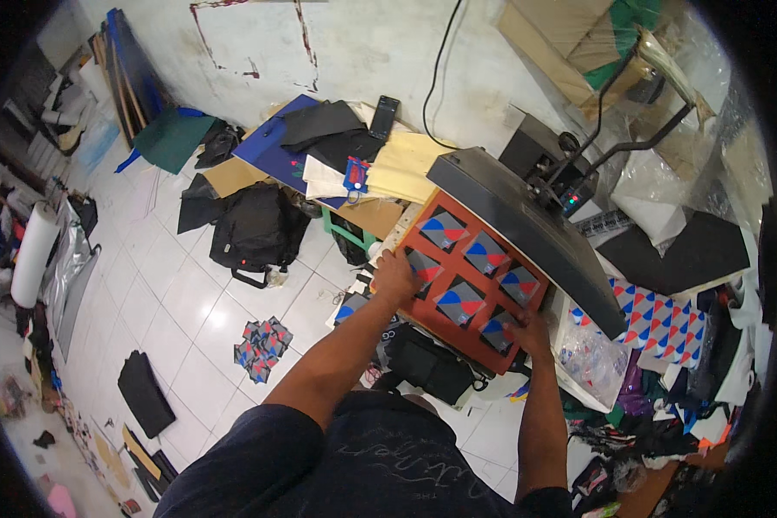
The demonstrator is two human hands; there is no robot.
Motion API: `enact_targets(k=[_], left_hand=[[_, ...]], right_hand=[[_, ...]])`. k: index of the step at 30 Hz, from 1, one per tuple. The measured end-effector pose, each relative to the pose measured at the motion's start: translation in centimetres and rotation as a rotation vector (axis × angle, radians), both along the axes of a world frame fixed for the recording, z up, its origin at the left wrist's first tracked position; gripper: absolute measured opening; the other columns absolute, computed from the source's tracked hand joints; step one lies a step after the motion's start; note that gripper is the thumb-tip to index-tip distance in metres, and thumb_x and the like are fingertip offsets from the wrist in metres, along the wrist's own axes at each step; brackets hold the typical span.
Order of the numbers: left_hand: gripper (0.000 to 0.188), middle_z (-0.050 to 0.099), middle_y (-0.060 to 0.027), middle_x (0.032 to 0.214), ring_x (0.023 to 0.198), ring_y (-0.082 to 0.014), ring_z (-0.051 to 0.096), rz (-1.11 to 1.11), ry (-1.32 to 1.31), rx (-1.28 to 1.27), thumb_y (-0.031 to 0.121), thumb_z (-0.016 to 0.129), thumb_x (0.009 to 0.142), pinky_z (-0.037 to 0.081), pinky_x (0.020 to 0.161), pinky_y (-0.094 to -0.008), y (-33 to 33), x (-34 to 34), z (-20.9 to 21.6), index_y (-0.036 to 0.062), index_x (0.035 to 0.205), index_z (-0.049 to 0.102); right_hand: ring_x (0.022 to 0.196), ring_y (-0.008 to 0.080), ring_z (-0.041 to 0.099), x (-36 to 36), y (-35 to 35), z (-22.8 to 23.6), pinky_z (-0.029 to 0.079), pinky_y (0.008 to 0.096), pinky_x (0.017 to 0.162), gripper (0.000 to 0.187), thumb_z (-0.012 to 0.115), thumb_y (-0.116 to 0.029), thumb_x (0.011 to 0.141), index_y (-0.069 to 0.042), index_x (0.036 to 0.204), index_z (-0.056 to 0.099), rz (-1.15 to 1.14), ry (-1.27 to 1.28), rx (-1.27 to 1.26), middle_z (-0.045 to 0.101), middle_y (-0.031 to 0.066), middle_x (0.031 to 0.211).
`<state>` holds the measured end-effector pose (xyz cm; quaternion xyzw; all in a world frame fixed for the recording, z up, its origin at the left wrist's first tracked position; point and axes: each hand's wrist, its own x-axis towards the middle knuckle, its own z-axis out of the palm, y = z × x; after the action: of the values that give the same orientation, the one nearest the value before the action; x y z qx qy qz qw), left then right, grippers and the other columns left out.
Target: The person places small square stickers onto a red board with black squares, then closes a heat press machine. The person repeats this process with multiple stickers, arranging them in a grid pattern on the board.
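Note:
A heat press's flat orange-red pad (433, 295) bears several dark square patches in two rows, each with a blue-and-red print. My left hand (395, 274) is at the pad's left edge, thumb and fingers apart, touching the side of one patch (425, 269). At the near right corner, the fingertips of my right hand (532, 333) rest on another patch (497, 331), fingers apart. The patch in the middle of the near row (459, 302) lies flat between my hands. Above the pad's far side, the press's dark upper plate (527, 226) stands tilted up.
A pile of similar printed patches (263, 348) lies on the white tiled floor at left, near a black backpack (257, 229). A phone (384, 117) rests among fabrics behind the press. Right of it are a printed sheet (660, 321), a plastic bag (591, 358) and scraps. The press handle (647, 138) rises behind.

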<state>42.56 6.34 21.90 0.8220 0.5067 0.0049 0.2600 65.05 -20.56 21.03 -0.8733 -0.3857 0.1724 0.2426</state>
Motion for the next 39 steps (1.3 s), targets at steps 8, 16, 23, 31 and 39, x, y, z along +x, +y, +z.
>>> enact_targets(k=[8, 16, 23, 31, 39], left_hand=[[0.070, 0.050, -0.0156, 0.116, 0.110, -0.0324, 0.053, -0.008, 0.083, 0.007, 0.045, 0.076, 0.069, 0.044, 0.090, -0.0488, 0.2, 0.0, 0.9, 0.0042, 0.118, 0.048], [0.071, 0.058, -0.0181, 0.116, 0.111, -0.0355, 0.056, 0.025, 0.077, -0.069, 0.045, 0.075, 0.071, 0.043, 0.091, -0.0502, 0.4, 0.6, 2.0, 0.0051, 0.121, 0.045], [0.038, 0.066, -0.0191, 0.096, 0.089, -0.0292, 0.066, -0.177, -0.552, -0.289, 0.019, 0.071, 0.071, 0.049, 0.078, -0.0370, 4.5, -1.3, -3.3, 0.0004, 0.102, 0.060], [0.038, 0.065, -0.0190, 0.084, 0.079, -0.0290, 0.063, -0.391, -0.443, -0.202, 0.023, 0.072, 0.070, 0.049, 0.074, -0.0384, 8.6, 5.3, -0.6, 0.0030, 0.101, 0.064], [0.060, 0.053, -0.0220, 0.115, 0.109, -0.0394, 0.053, -0.269, -0.231, 0.223, 0.033, 0.076, 0.066, 0.047, 0.090, -0.0452, 12.2, 9.3, -10.3, 0.0080, 0.118, 0.058]], right_hand=[[0.071, 0.0251, 0.057, 0.9, 0.0, -0.8, 0.045, 0.0363, 0.064, 0.043, 0.082, -0.026, 0.063, 0.001, 0.086, 0.059, 0.015, -0.040, -0.057, 0.059, 0.0125, 0.078], [0.073, 0.0232, 0.056, 0.6, -0.6, -0.8, 0.045, 0.0371, 0.064, 0.042, 0.079, -0.028, 0.065, -0.002, 0.089, 0.056, 0.019, -0.031, 0.001, 0.057, 0.0113, 0.079], [0.094, 0.0226, 0.059, 0.9, 1.2, -0.8, 0.047, 0.0350, 0.084, 0.042, 0.068, -0.011, 0.079, -0.001, 0.117, 0.053, -0.048, 0.327, 0.273, 0.059, 0.0120, 0.102], [0.106, 0.0227, 0.057, 10.8, 1.6, -5.8, 0.045, 0.0343, 0.092, 0.048, 0.064, -0.005, 0.084, -0.001, 0.129, 0.050, 0.105, -0.243, 0.171, 0.058, 0.0112, 0.119], [0.105, 0.0222, 0.058, 11.8, 6.1, -4.6, 0.045, 0.0339, 0.092, 0.046, 0.065, -0.009, 0.083, -0.001, 0.127, 0.051, 0.156, -0.118, -0.078, 0.059, 0.0111, 0.118]])
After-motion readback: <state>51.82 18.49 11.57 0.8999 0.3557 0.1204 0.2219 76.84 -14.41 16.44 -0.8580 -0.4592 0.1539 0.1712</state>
